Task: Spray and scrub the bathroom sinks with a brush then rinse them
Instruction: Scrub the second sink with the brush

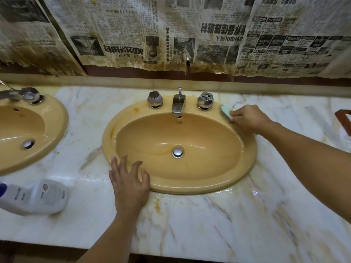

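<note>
Head view: right hand [248, 118] fingers curled round brush [227, 111] on sink [190, 184] rim; left hand [129, 180] fingers spread, flat on rim.

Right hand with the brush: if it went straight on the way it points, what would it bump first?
Probably the right tap knob, just beyond the brush that the right hand grips, though depth is unclear.
</note>
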Demonstrator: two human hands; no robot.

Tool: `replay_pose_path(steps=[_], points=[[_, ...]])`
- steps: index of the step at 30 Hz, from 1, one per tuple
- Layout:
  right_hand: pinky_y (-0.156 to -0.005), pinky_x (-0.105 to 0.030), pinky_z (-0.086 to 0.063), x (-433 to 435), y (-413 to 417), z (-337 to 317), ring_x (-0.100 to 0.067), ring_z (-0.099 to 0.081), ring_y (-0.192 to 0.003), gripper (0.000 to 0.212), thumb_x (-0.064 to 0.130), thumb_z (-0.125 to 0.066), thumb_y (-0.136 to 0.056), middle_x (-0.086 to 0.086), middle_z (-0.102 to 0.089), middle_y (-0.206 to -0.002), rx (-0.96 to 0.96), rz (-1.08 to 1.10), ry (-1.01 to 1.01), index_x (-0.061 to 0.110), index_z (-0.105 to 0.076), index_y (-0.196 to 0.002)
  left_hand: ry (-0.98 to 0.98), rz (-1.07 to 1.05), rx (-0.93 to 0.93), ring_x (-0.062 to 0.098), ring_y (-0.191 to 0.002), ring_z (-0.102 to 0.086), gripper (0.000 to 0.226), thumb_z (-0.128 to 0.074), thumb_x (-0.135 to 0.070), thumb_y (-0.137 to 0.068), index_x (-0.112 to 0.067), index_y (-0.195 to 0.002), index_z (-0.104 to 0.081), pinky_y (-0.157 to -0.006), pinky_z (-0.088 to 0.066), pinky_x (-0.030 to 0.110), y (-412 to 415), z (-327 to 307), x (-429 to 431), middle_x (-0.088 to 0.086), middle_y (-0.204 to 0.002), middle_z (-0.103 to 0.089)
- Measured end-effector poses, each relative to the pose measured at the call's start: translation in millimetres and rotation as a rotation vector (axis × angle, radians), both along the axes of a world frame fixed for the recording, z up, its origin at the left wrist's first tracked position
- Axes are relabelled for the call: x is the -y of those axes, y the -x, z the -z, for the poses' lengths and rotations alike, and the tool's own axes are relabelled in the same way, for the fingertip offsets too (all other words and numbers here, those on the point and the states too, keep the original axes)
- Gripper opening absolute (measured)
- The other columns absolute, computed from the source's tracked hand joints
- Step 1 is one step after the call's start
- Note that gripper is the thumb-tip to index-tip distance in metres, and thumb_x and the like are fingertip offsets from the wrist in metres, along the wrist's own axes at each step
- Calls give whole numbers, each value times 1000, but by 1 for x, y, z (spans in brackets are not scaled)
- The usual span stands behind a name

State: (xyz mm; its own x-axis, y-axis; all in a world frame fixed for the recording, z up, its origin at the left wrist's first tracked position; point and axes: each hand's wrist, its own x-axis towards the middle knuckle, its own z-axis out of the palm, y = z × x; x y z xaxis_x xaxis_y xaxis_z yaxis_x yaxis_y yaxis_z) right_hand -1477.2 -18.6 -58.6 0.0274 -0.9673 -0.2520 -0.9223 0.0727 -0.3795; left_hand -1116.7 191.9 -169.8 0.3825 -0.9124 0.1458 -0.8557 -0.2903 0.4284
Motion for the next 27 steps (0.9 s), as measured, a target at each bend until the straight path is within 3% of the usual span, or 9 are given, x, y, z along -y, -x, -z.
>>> replay_pose_path(steps=[3, 8, 13, 15, 19, 21, 22, 24, 27], points=[[-79, -27, -40, -3, -8, 0, -22, -52, -101, 35, 33, -59, -100, -12, -56, -131, -15, -70, -33, 27, -67, -134, 12, 1, -1, 28, -158, -5, 47, -36, -41, -96, -25, -123, -70, -125, -14, 58, 0, 1, 1, 6, -155, -39], [-42, -26, -46, 2, 25, -8, -22, -59, -86, 40, 42, -66, -96, -8, -58, -131, -119, -70, -133, 36, -65, -135, 13, -7, -4, 28, -158, -6, 46, -36, -41, -96, -25, -123, -70, -126, -14, 57, 0, 1, 0, 6, -155, -39], [-84, -32, -49, 8, 13, 6, -26, -57, -116, 38, 34, -66, -97, -9, -60, -138, -32, -32, -10, 28, -66, -135, 5, -7, -10, 27, -158, -5, 46, -35, -42, -96, -26, -123, -70, -126, -13, 57, 0, 1, 0, 5, -156, -39], [-90, -32, -46, 6, 2, 9, -27, -55, -118, 38, 35, -64, -98, -11, -59, -136, -32, -103, -20, 28, -66, -135, 4, -5, -9, 27, -158, -5, 46, -35, -42, -97, -26, -123, -69, -126, -13, 57, -1, 1, 0, 5, -156, -38], [-69, -36, -59, 18, 8, -5, -23, -58, -100, 40, 42, -67, -93, -6, -60, -132, -95, -178, -68, 33, -68, -131, 1, -6, -2, 28, -158, -5, 44, -37, -41, -97, -25, -122, -70, -126, -14, 57, -1, 0, 0, 5, -155, -39], [-47, -25, -52, 27, 14, -9, -22, -60, -96, 40, 41, -68, -93, -4, -60, -138, -108, -121, -33, 32, -68, -131, -2, -1, 1, 28, -158, -5, 44, -37, -41, -97, -26, -122, -70, -125, -15, 57, 0, 0, 1, 5, -155, -39], [-45, -22, -48, 29, 14, -6, -22, -61, -97, 40, 39, -68, -94, -5, -59, -141, -94, -78, -17, 31, -67, -133, -1, 0, 2, 28, -158, -5, 45, -36, -42, -97, -26, -122, -70, -125, -15, 57, 0, 0, 1, 5, -155, -39], [-61, -24, -52, 29, 5, 0, -26, -61, -104, 40, 35, -66, -96, -7, -58, -143, -50, -55, -6, 28, -66, -135, -1, -1, 4, 27, -158, -5, 45, -36, -42, -97, -26, -122, -70, -125, -15, 57, 0, 0, 1, 5, -155, -39], [-88, -24, -39, 19, -7, 4, -22, -55, -121, 38, 34, -66, -97, -7, -62, -138, -9, -160, -42, 27, -67, -134, -3, -1, 3, 27, -158, -6, 43, -38, -40, -97, -25, -122, -69, -126, -15, 57, -1, 1, 1, 4, -155, -39]])
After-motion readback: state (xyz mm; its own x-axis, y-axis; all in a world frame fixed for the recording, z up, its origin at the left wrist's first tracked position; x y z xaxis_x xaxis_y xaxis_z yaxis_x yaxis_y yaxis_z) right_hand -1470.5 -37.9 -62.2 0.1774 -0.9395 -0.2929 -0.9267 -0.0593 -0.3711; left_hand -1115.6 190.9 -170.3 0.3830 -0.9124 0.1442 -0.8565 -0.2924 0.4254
